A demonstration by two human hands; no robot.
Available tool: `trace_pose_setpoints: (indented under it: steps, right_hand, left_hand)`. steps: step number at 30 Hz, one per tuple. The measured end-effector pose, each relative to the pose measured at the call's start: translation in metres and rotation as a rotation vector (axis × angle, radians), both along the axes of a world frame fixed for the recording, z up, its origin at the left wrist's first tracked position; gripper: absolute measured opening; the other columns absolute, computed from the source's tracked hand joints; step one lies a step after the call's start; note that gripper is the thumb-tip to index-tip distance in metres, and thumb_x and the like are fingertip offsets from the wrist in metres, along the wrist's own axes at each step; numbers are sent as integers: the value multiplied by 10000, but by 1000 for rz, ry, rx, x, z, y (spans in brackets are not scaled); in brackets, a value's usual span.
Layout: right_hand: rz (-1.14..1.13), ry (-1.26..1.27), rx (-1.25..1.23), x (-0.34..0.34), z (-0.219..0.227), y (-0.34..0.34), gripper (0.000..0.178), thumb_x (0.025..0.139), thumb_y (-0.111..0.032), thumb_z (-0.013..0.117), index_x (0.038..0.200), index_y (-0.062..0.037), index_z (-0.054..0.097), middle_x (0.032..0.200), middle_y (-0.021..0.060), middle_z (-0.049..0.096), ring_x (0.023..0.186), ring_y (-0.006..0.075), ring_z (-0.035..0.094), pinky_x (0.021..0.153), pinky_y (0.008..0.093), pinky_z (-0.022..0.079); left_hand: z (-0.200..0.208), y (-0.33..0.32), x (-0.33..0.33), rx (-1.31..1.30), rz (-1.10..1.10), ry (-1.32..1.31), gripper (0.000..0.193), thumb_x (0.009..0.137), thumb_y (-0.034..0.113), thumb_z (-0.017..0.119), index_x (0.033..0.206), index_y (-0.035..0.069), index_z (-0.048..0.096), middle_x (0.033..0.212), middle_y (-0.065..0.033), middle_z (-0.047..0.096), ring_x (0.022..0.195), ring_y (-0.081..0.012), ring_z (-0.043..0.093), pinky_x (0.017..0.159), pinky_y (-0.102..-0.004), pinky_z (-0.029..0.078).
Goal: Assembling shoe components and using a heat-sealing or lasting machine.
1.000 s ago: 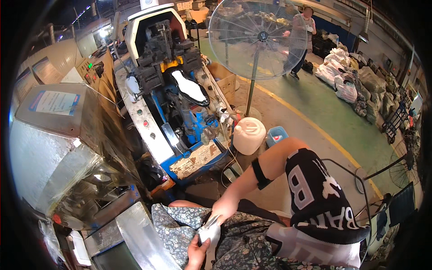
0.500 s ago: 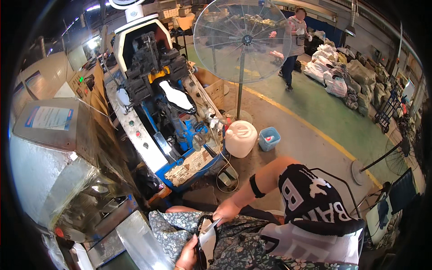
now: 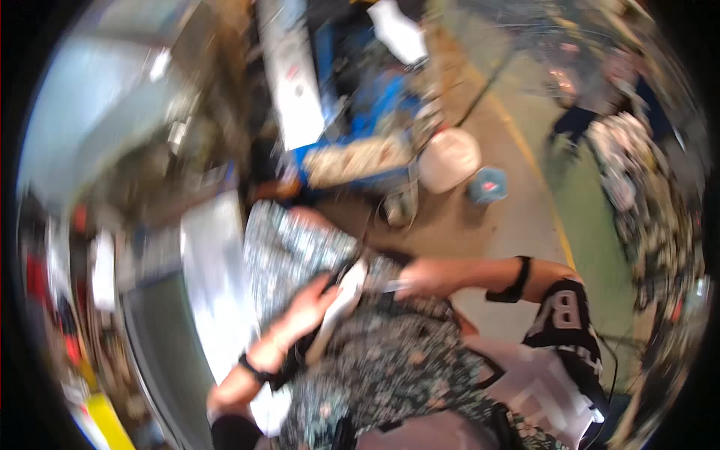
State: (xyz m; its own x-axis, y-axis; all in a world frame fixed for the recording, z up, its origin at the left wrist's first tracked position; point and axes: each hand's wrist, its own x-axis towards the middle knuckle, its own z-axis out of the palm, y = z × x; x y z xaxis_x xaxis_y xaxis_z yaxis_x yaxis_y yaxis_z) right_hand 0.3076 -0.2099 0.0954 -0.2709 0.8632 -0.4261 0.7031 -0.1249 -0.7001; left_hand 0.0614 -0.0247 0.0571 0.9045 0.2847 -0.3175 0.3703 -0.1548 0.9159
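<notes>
Taking the middle of the view as the centre of the clock, the left hand point(image 3: 309, 307) is at about 7 o'clock, and its fingers are narrow around a long white piece point(image 3: 349, 291) with something dark along its side. This white piece is near 6 o'clock, over the lap, and it is tilted, with its upper end toward 1 o'clock. The right hand point(image 3: 421, 277) is between 4 and 5 o'clock; its fingers are closed together on a thin pale tool point(image 3: 391, 286), which points to 9 o'clock, toward the white piece, with a small gap between them. Because of the blur, I cannot tell the exact shape of this tool. Under both hands a flowered cloth point(image 3: 390, 375) covers the lap. A black band point(image 3: 511, 283) goes around the right forearm, and a dark wristband point(image 3: 255, 369) is on the left wrist. Between 8 and 9 o'clock lies a shiny metal sheet point(image 3: 214, 259). At 12 o'clock stands a machine with a blue frame point(image 3: 386, 97), much blurred. Near 2 o'clock, on the floor, there is a whitish jug point(image 3: 450, 159), and just beside it, a little lower, a blue container point(image 3: 487, 187) with something red inside.
</notes>
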Motion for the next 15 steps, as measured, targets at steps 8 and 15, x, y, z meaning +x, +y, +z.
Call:
trace_pose_setpoints:
  steps: [8, 15]
  right_hand:
    - [-220, 118, -38, -39, -2, 48, 363, 960, -325, 508, 852, 21, 532, 725, 231, 544, 659, 380, 530, 633, 428, 424]
    - [-225, 108, -90, -36, -10, 55, 381, 970, -345, 481, 836, 6, 550, 701, 214, 564, 626, 368, 551, 607, 432, 438]
  left_hand:
    - [-15, 14, -16, -130, 78, 149, 480, 831, 311, 726, 1166, -5, 590, 993, -82, 682, 889, -146, 614, 829, -291, 479]
    - [-2, 18, -31, -380, -17, -4, 800, 719, 312, 815, 1298, -86, 435, 1248, -181, 560, 1113, -201, 543, 962, -303, 421]
